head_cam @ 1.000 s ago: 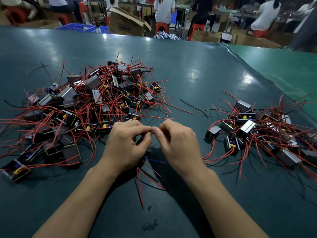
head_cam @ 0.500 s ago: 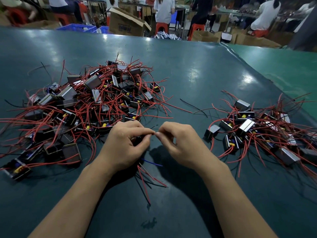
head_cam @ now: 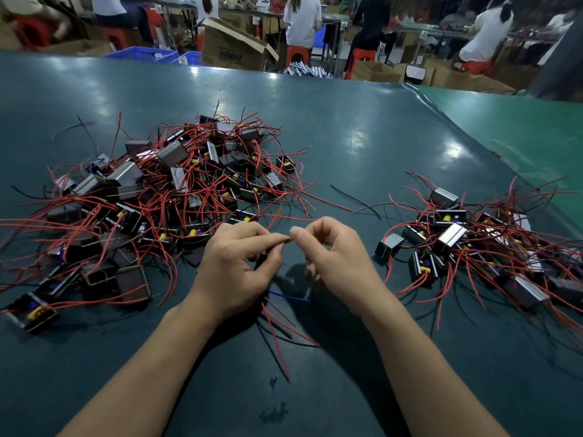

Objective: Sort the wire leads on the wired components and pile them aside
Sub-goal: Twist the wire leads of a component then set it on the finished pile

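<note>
Red lead (head_cam: pixel 285 245) | spans left-right | pinched by left hand (head_cam: pixel 235 272), right hand (head_cam: pixel 334 257)

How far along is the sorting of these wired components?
Done: a smaller pile lies at the right. In hand: the left hand and right hand pinch a red lead of one component. Left: the larger tangled pile, so most remains.
</note>
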The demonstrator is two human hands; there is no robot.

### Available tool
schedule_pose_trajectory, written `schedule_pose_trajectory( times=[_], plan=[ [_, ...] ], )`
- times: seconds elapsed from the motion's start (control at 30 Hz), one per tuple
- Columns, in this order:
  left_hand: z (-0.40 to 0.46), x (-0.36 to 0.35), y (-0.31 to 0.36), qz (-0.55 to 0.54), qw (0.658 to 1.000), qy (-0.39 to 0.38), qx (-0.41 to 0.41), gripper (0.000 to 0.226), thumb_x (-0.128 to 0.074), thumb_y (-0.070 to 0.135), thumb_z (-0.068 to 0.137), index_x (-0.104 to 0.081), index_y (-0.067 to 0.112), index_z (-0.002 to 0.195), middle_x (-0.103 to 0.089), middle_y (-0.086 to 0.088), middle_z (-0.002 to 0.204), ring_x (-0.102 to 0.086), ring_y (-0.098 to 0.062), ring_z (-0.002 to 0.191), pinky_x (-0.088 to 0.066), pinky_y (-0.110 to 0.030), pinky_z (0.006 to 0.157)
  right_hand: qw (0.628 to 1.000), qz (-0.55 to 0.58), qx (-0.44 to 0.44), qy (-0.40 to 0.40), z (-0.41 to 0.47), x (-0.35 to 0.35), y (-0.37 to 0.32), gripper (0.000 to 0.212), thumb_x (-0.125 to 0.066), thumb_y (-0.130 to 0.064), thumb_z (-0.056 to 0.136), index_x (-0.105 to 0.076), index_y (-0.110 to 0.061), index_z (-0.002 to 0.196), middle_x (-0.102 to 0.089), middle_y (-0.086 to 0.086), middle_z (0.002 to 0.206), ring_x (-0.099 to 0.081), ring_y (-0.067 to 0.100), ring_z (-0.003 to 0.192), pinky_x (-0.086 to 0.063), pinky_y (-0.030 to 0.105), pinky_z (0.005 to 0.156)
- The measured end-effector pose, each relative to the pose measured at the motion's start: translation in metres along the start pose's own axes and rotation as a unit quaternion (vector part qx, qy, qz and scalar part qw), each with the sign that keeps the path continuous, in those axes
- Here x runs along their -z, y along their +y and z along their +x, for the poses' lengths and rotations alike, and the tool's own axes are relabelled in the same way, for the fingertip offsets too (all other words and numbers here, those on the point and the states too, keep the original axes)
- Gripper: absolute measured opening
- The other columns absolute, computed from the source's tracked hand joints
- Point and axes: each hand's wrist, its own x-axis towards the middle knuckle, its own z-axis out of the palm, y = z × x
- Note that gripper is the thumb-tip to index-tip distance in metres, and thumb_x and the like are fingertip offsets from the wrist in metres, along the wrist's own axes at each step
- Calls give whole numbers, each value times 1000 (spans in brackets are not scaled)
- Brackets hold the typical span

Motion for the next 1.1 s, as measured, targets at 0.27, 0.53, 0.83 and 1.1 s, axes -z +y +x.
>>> schedule_pose_trajectory(
  times=[0.27,0.53,0.83,1.1],
  plan=[
    [-1,2,-1,-7,1000,-6,19,14,-67,15,82,-78,14,90,-66,4,75,-61,-17,67,-47,-48,66,933,-212,288,34,2,8,5,14,-71,-17,88,-70,-3,89,-69,4,79,-61,19,68,-52,34,66],
    [0,0,1,-41,999,0,22,14,-67,13,84,-78,13,93,-67,1,76,-60,-19,66,-48,-47,62,943,-209,260,8,0,7,5,21,-57,-23,95,-64,-9,80,-56,-5,65,-49,14,60,-44,32,58],
    [2,-7,2,87,991,-22,-95,17,-64,16,86,-78,9,94,-65,-2,75,-59,-27,65,-43,-43,65,907,329,-262,26,5,-8,-10,31,-49,-8,89,-43,-15,60,-25,-9,41,-21,4,31,-13,13,28],
    [-1,-1,0,5,1000,27,5,18,-63,19,85,-78,9,90,-67,1,76,-53,-8,69,-47,-42,65,996,-10,76,-49,1,15,3,19,-76,-19,83,-66,-29,96,-62,-10,74,-61,13,55,-45,25,44]
  ],
)
